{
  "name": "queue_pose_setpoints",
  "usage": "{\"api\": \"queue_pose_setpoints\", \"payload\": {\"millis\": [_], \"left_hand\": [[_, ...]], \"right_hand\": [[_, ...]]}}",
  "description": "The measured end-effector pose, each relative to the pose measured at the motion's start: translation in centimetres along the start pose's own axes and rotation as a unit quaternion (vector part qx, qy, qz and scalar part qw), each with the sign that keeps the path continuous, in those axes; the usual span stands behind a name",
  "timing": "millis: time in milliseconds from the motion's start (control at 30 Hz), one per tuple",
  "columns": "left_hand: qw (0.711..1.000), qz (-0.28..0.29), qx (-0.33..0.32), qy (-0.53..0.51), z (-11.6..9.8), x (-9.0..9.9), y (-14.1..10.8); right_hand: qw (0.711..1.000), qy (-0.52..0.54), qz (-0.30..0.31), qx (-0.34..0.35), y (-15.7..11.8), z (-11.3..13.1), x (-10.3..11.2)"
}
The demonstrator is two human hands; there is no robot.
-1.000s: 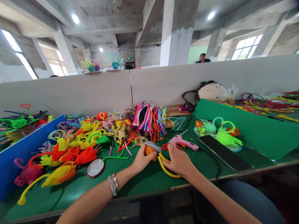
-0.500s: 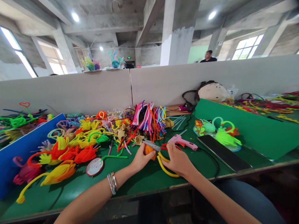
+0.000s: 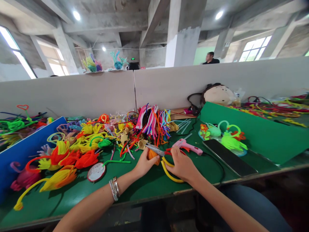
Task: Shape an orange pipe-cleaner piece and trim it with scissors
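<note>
My left hand (image 3: 145,163) is closed around an orange pipe-cleaner bundle (image 3: 153,156), mostly hidden by the fingers. In my right hand (image 3: 182,164) is a pair of scissors (image 3: 156,149) with red handles, its blades lying across the top of the orange bundle. A yellow pipe-cleaner stem (image 3: 168,174) curves down from the bundle and passes below my right hand. Just behind that hand lies a pink glue gun (image 3: 188,146), its cable running to the right. Whether the blades touch the orange strands I cannot make out.
Finished pipe-cleaner pieces (image 3: 58,178) pile up at left beside a blue board (image 3: 31,146). Colourful pipe cleaners (image 3: 151,122) stand bunched at the back. A phone (image 3: 229,158) and a green board (image 3: 251,133) lie right. A white round disc (image 3: 96,172) rests near my left wrist.
The whole view has shifted slightly. Both hands, the scissors and the orange bundle keep nearly the same arrangement.
</note>
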State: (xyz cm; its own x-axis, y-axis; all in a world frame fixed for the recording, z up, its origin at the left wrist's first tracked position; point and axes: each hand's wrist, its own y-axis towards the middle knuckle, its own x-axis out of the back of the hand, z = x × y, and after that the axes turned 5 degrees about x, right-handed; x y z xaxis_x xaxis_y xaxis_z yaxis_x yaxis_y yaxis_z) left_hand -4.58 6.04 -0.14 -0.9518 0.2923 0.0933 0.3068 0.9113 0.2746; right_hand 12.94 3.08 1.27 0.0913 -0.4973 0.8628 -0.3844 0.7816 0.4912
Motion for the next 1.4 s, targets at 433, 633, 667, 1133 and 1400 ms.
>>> {"api": "queue_pose_setpoints", "payload": {"millis": [433,633,667,1133,1400], "left_hand": [[1.0,-0.013,0.013,0.014,-0.3,-0.1,0.1],[0.999,-0.022,0.019,0.018,-0.2,-0.1,0.1],[0.999,-0.019,0.022,0.017,-0.1,-0.1,0.1],[0.998,-0.018,0.055,-0.02,0.8,-0.2,0.1],[0.999,-0.014,0.044,-0.003,0.6,-0.1,0.0]], "right_hand": [[1.0,0.002,0.001,-0.01,0.1,-0.4,0.8],[0.999,0.018,-0.005,-0.033,0.3,-1.2,2.2],[0.999,0.025,0.0,-0.031,0.3,-1.2,2.3],[0.999,0.017,-0.046,0.023,0.2,-0.9,0.9],[0.999,0.013,-0.047,0.006,0.4,0.2,0.5]]}}
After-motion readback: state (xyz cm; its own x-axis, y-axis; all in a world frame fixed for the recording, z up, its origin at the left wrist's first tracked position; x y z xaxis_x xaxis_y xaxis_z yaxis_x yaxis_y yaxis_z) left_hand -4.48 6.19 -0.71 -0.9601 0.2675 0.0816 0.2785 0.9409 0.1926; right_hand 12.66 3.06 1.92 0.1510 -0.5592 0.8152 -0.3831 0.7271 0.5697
